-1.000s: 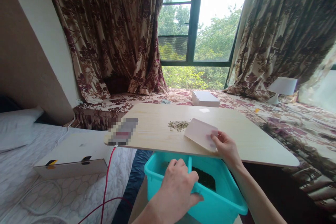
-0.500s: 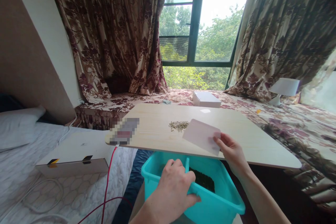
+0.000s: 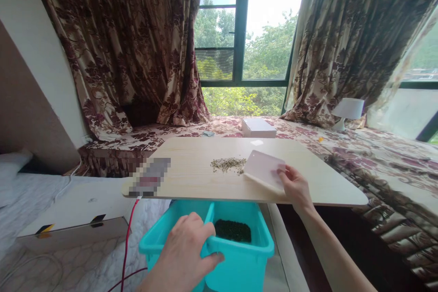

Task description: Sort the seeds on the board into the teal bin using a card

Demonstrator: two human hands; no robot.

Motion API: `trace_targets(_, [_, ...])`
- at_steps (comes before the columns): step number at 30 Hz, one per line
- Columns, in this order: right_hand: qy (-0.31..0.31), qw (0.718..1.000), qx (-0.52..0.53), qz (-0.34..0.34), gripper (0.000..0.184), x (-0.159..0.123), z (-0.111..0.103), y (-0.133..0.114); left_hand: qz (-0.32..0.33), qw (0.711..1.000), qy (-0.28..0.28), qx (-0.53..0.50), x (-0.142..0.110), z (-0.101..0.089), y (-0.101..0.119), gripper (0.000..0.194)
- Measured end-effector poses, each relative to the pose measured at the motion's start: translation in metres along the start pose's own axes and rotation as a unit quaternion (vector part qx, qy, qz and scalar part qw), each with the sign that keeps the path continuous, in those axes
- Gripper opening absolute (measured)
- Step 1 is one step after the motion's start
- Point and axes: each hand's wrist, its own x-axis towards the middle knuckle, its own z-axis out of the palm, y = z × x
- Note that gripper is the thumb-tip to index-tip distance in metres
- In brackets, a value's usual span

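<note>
My left hand (image 3: 185, 248) grips the middle divider of a teal plastic bin (image 3: 246, 255) held below the front edge of a light wooden tabletop (image 3: 308, 187). Dark green grains (image 3: 232, 230) lie in the bin's right compartment. My right hand (image 3: 294, 186) pinches a flat white plastic card (image 3: 263, 170), its left edge resting on the tabletop right next to a small heap of greenish grains (image 3: 227, 164).
A blurred-out object (image 3: 150, 177) lies at the tabletop's left end, a red cable (image 3: 126, 242) hanging beneath it. A white box (image 3: 78, 205) rests on the bed at left. On the floral window seat behind stand a white box (image 3: 258, 127) and a white lamp (image 3: 346, 110).
The bin and my left hand have shifted left under the table edge. The card has dropped from tilted in the air to touching the tabletop beside the grain heap.
</note>
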Motion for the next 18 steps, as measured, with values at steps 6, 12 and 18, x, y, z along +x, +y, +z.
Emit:
trace_targets(6, [-0.014,1.000,0.001,-0.011,0.043,0.0002,0.0081,-0.0004,-0.005,1.000,-0.002,-0.003,0.0015,-0.0021,0.0007,0.012])
trace_targets(12, [-0.022,1.000,0.016,-0.001,0.043,-0.0040,0.0061,-0.0040,-0.015,1.000,0.001,-0.010,0.0012,-0.0020,0.0001,0.014])
trace_targets(18, [-0.023,1.000,0.009,-0.008,0.041,-0.0065,0.0040,-0.0061,-0.012,1.000,0.000,-0.016,0.0006,-0.0017,-0.0010,0.016])
